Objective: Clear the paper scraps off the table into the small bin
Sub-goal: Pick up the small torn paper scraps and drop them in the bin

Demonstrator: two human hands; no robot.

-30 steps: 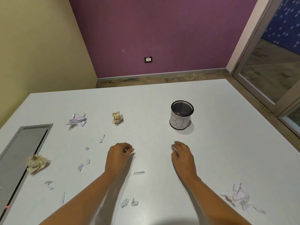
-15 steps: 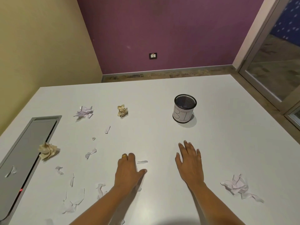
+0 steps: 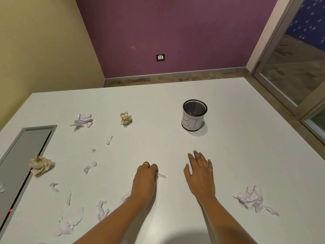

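The small bin (image 3: 194, 115), a black mesh cup with a white paper label, stands upright on the white table (image 3: 246, 147) at the middle right. My left hand (image 3: 145, 178) rests on the table in front of it, fingers curled and pinching a small white paper scrap (image 3: 161, 175) that sticks out to the right. My right hand (image 3: 199, 173) lies flat beside it, fingers apart, holding nothing. Crumpled white paper (image 3: 251, 199) lies to the right of my right arm. Two beige balls (image 3: 126, 118) (image 3: 40, 165) and a white wad (image 3: 82, 120) lie to the left.
Several small torn white bits (image 3: 90, 166) are strewn over the left and near-left of the table. A grey recessed panel (image 3: 22, 155) is set into the table's left edge. Glass doors (image 3: 299, 67) stand beyond the right edge.
Both hands drew back toward me from near the bin. My right hand opened flat. My left fingers curled and closed on the small scrap beside them.
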